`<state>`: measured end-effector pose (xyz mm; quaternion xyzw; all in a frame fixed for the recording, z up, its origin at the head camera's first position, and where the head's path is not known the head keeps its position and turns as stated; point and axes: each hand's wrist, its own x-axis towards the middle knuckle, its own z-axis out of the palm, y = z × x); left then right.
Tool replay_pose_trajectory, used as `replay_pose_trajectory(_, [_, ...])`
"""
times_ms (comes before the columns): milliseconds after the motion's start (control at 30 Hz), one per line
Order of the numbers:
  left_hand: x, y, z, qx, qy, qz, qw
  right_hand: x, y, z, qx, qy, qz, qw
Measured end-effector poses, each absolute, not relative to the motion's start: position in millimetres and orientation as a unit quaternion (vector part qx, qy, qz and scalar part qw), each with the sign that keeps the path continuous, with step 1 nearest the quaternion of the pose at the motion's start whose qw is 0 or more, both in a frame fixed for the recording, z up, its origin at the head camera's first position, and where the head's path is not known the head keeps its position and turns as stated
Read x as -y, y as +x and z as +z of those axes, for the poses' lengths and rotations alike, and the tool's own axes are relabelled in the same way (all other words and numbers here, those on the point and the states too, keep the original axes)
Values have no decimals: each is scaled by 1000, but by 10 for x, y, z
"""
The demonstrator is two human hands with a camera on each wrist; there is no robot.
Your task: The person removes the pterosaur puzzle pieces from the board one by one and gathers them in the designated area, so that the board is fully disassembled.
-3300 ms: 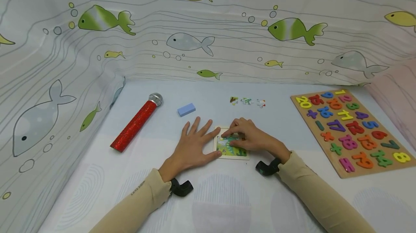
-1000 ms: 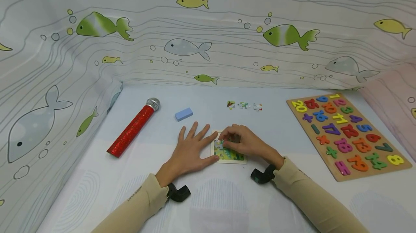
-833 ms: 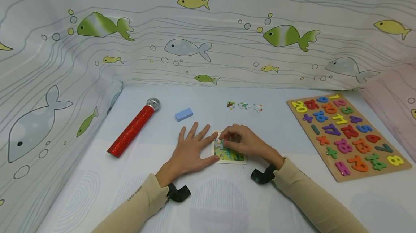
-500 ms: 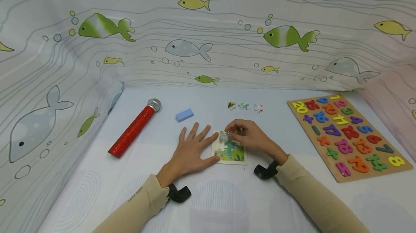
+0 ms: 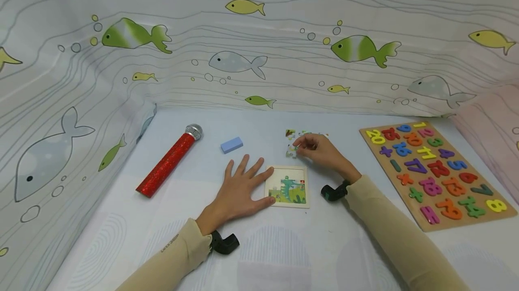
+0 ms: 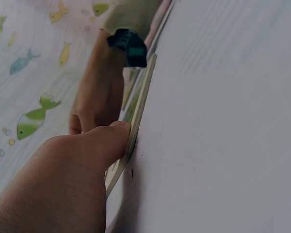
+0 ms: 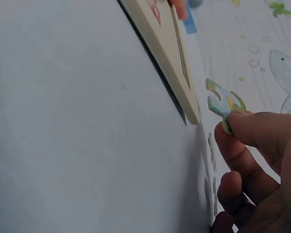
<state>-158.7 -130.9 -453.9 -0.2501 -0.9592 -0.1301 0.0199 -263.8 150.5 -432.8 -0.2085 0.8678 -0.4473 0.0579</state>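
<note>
My right hand (image 5: 322, 152) pinches a jigsaw piece (image 5: 291, 150) between thumb and fingertips, above the far side of a small wooden puzzle tray (image 5: 307, 192). In the right wrist view the piece (image 7: 222, 99) looks pale blue with green and yellow, held off the table. My left hand (image 5: 239, 192) lies with fingers spread, thumb and index finger touching the tray's left edge. Inside the tray, pieces of a green dinosaur picture (image 5: 289, 190) fill the lower and right part; the upper left shows bare backing. Loose jigsaw pieces (image 5: 290, 134) lie behind the right hand, which partly covers them.
A blue block (image 5: 232, 145) lies beyond my left hand, and a red glittery microphone (image 5: 168, 160) farther left. On the right is a wooden number board (image 5: 435, 174) with coloured numerals. Fish-printed cloth (image 5: 300, 70) rises behind and at the sides.
My right hand has lifted a jigsaw piece out of the tray's upper left and carried it away toward the loose pieces. The left hand stays at the tray's edge.
</note>
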Motion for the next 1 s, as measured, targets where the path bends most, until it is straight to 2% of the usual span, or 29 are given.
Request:
replay_pose_trajectory(400, [1306, -1586, -4537, 960, -248, -132, 14, -1473, -2794, -4327, -886, -199, -414, 61])
replay_pose_trajectory(1000, [1317, -1597, -4560, 959, -252, -128, 20, -1487, -2772, -4302, -903, -233, -358, 43])
